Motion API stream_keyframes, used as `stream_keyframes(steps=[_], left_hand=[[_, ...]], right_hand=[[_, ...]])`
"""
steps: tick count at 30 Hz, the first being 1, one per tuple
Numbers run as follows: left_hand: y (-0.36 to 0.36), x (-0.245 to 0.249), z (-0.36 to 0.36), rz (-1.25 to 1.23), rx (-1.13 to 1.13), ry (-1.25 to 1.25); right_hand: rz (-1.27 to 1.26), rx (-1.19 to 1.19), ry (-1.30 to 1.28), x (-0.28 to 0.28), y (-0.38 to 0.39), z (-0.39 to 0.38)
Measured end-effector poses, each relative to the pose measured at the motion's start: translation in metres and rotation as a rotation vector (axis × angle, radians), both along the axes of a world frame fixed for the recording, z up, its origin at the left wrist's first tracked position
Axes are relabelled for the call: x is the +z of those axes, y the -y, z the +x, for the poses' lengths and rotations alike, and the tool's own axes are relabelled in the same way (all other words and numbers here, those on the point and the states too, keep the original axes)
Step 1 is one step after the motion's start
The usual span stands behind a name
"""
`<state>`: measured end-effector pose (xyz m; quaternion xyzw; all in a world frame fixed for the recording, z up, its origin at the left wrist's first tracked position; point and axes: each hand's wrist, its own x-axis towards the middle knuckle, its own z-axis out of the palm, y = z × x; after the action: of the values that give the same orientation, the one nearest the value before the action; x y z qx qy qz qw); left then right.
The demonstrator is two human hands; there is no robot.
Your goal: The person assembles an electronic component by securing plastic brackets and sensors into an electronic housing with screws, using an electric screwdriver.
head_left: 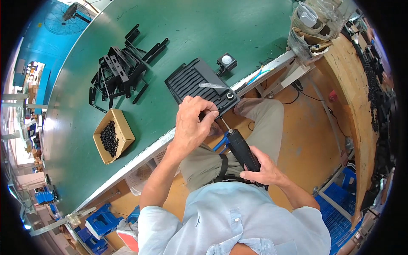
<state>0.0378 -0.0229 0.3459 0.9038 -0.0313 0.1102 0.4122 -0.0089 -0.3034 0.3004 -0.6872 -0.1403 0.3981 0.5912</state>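
Observation:
A black finned floodlight housing lies at the near edge of the green table, with a small sensor head at its far right side. My left hand is at the housing's near corner, thumb and forefinger pinched together; whatever is between them is too small to make out. In my right hand is a black electric screwdriver, its bit pointing up at that same corner beside my left fingertips. Whether the bit touches a screw is hidden.
Several black metal brackets are piled on the green table. A cardboard box of small black screws stands at the left. Coloured wires hang over the edge; a plastic-lined container is at the far right.

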Motion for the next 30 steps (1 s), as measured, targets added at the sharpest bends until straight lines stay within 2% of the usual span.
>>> stream_keyframes(steps=[4,6,12,16,18,30], left_hand=[[-0.001,0.006,0.003,-0.029,0.000,-0.094],[-0.001,0.010,0.005,0.031,-0.019,-0.115],[-0.007,0.019,0.007,0.018,-0.076,-0.232],[-0.009,0.023,0.007,-0.021,-0.103,-0.291],[-0.010,0.021,0.006,-0.025,-0.113,-0.276],[-0.009,0.020,0.010,0.053,-0.121,-0.219]], right_hand=[[0.000,0.007,-0.003,-0.002,0.001,0.003],[-0.001,0.012,0.014,-0.005,0.002,0.002],[0.171,-0.005,0.056,-0.010,-0.004,-0.001],[0.182,0.025,-0.061,-0.010,-0.003,-0.003],[0.188,-0.003,-0.157,-0.010,-0.004,-0.006],[0.251,-0.028,-0.201,-0.010,-0.008,-0.007]])
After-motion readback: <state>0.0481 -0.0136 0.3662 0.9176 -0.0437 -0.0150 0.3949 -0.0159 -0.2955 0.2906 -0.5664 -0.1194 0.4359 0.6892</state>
